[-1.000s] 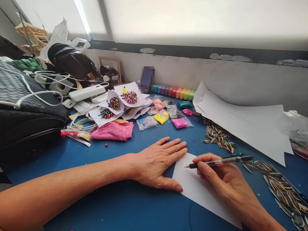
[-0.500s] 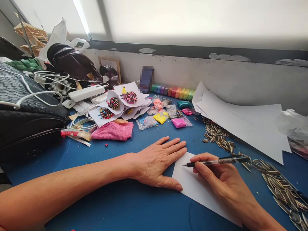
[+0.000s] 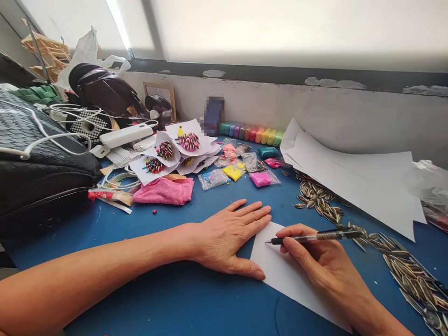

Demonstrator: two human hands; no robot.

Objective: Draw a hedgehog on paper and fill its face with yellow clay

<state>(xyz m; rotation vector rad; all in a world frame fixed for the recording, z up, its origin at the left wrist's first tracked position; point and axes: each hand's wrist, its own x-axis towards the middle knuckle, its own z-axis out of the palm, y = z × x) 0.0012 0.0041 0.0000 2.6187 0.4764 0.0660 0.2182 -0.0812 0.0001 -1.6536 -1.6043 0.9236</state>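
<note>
The blue worktop (image 3: 157, 298) carries a white paper sheet (image 3: 287, 274), which lies flat with its near end beneath the left thumb and its left edge exposed between that thumb and the index finger. The left hand (image 3: 224, 240) rests palm down on an arm stretched in from the left, its four fingers straight and slightly apart, the thumb splayed well away from them. The right hand (image 3: 325, 268) comes in from the lower right over the sheet, its fingers bent and clamped on a black-and-clear pen (image 3: 325, 236). The pen's tip points left, ahead of the thumb, at the sheet; whether it touches cannot be told. Striped sunflower seeds (image 3: 413, 270) lie scattered to the right of that hand.
</note>
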